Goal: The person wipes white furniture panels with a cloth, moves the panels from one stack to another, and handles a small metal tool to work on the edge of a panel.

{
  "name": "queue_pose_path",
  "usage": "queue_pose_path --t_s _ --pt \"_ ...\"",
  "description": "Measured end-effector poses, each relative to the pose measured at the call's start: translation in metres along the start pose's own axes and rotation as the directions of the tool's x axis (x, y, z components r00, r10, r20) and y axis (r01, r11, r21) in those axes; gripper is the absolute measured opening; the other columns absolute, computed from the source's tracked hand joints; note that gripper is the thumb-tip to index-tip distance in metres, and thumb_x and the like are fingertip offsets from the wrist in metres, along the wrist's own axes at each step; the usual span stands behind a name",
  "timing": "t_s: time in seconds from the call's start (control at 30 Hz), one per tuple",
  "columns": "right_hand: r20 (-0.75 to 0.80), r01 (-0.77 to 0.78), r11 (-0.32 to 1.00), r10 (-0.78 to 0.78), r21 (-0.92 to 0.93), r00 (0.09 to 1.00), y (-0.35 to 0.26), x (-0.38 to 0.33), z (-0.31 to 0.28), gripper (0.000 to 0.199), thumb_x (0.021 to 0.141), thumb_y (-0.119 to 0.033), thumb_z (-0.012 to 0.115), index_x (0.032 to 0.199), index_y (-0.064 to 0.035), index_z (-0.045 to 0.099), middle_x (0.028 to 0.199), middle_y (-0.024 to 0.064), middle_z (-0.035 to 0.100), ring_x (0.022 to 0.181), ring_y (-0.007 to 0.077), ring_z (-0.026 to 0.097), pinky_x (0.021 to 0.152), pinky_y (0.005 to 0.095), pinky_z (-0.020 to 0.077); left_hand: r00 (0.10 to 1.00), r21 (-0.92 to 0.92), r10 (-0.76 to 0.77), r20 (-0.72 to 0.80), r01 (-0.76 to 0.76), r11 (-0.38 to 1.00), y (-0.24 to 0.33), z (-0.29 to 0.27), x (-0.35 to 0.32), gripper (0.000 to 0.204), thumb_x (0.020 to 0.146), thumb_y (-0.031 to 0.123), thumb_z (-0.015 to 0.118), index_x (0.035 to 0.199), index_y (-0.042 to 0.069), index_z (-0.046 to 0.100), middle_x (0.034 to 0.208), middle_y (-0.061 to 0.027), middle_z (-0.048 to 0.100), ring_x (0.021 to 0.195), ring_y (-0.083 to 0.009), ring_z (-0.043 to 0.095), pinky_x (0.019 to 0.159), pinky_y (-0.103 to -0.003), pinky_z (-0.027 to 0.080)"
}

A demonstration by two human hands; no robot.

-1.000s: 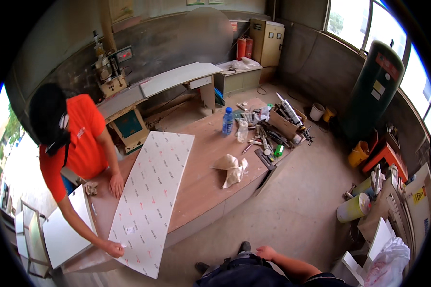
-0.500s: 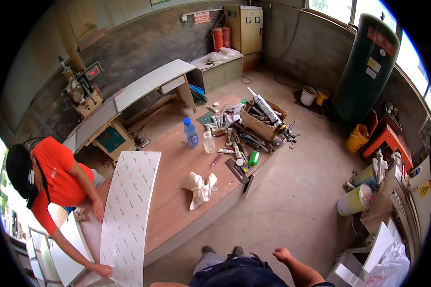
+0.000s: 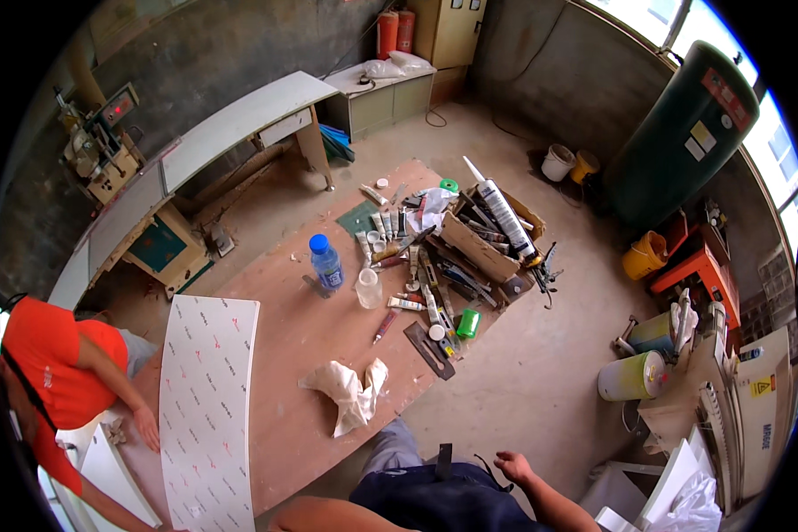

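Observation:
My right hand point(image 3: 512, 466) hangs beside my body over the bare floor, fingers loosely curled in, with nothing visible in it. Of my left arm, only the forearm point(image 3: 328, 512) shows at the lower edge; its hand is out of sight. In front of me stands a brown-topped workbench point(image 3: 284, 372). A crumpled white cloth point(image 3: 349, 395) lies on its near side. A long white board point(image 3: 208, 408) with printed film lies across its left end. A co-worker in an orange shirt point(image 3: 106, 355) stands beyond the board, one hand point(image 3: 147, 429) near its edge.
On the bench are a blue-capped bottle point(image 3: 326, 266), a clear jar point(image 3: 369, 289), several tubes, and a cardboard box point(image 3: 477, 246) holding a sealant cartridge point(image 3: 504, 217). Paint buckets point(image 3: 631, 376), an orange stand point(image 3: 696, 273) and a green tank point(image 3: 683, 142) line the right side.
My view has shifted closer to the bench, and my body now stands against its near edge. More of my left forearm shows. The co-worker has shifted toward the left rim.

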State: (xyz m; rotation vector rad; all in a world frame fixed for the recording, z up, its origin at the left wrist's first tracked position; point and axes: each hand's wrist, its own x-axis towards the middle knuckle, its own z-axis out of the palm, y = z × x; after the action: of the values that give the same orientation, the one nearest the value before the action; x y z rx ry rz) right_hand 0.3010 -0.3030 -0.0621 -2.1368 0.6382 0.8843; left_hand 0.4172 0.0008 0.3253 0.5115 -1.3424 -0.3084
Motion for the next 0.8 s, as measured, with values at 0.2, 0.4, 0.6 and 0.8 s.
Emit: queue_pose_path --t_s 0.2,0.4,0.6,0.8 --pt "-0.124 0.084 0.974 -0.058 0.212 0.991 -0.104 0.044 -0.023 0.044 0.085 -0.020 0.063 0.123 0.0020 0.060 0.114 0.0187 0.067 0.109 0.0251 0.064 0.095 0.0325 0.0482 0.994 -0.078 -0.093 0.053 0.097 0.992 0.009 -0.066 -0.003 0.043 0.079 0.022 0.059 0.112 -0.004 0.058 0.079 -0.0153 0.056 0.072 -0.0327 0.058 0.061 -0.042 0.047" --pt "-0.350 0.335 0.931 -0.268 0.145 0.897 -0.211 0.092 -0.057 0.030 0.086 -0.011 0.063 0.112 0.0037 0.065 0.096 0.0102 0.071 0.089 0.0142 0.065 0.081 0.0288 0.0515 0.760 0.177 -0.451 -0.468 0.580 0.795 0.004 -0.120 -0.072 0.018 0.076 0.005 0.063 0.094 0.002 0.065 0.078 -0.0146 0.063 0.067 -0.0296 0.063 0.057 -0.037 0.050" --pt "-0.331 0.466 0.855 -0.383 0.226 0.862 -0.304 0.119 -0.075 0.015 0.085 -0.005 0.056 0.092 0.0043 0.066 0.077 0.0054 0.065 0.072 0.0102 0.059 0.068 0.0257 0.0486 -0.045 -0.177 -0.335 -0.941 0.911 0.373 -0.016 -0.098 -0.154 0.019 0.086 0.016 0.067 0.076 0.001 0.063 0.057 0.0006 0.054 0.054 -0.0042 0.046 0.051 -0.024 0.039" --pt "-0.179 0.595 0.716 -0.573 0.366 0.800 -0.314 0.138 -0.061 0.019 0.077 0.000 0.042 0.074 0.0009 0.061 0.065 0.0032 0.058 0.059 0.0109 0.052 0.057 0.0251 0.0434 -0.242 -0.247 -0.053 -0.969 0.949 0.197 -0.039 -0.085 -0.219 0.027 0.088 0.022 0.066 0.074 -0.001 0.063 0.055 -0.0064 0.053 0.051 -0.0082 0.048 0.051 -0.027 0.041"
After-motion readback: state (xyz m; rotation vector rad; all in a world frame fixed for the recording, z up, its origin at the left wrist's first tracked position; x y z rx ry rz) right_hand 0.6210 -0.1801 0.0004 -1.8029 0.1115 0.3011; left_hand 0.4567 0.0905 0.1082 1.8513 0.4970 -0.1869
